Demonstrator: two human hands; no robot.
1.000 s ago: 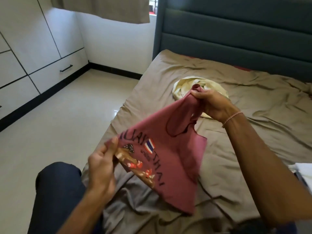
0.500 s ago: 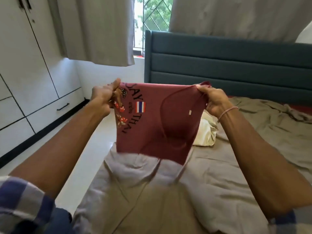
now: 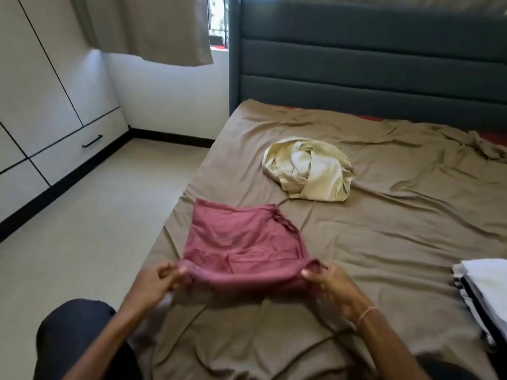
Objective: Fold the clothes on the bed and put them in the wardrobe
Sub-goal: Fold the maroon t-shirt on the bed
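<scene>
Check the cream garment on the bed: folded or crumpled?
Crumpled: the cream cloth garment lies in a bunched, twisted heap.

Bottom of the frame: two forearms, bare all the way to the lower edge, and the left grip (image 3: 153,283) and right grip (image 3: 329,283) are bare too. On the right wrist, just right of lower centre, there's a thin bracelet (image 3: 366,315), pale and pinkish, seemingly finely beaded. Down in the lower left corner, a knee in dark navy trousers (image 3: 74,333), plain smooth cloth.
</scene>
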